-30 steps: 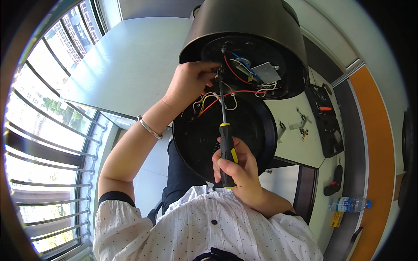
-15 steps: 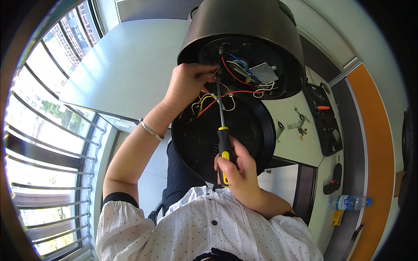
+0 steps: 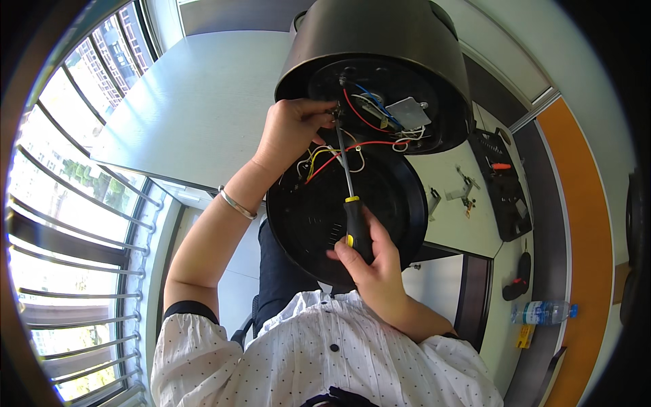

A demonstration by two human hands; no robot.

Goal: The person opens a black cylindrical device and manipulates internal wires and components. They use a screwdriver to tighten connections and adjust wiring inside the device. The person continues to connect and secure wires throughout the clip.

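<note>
A dark bronze cylindrical appliance lies tipped with its open base toward me, showing a metal plate and coloured wires. A black round cover sits below it, with more wires over it. My left hand, silver bangle on the wrist, has its fingers closed at the base beside the screwdriver's tip; what they hold is too small to make out. My right hand grips the black-and-yellow screwdriver by its handle, the shaft pointing up into the base near my left fingertips.
A pale table spans the left, beside barred windows. On the right worktop are small metal parts, a black tool case, another black tool and a plastic bottle. An orange panel stands beyond.
My right hand has turned the screwdriver handle, so less of its yellow strip shows. My left hand stays at the base. The whole view has shifted slightly.
</note>
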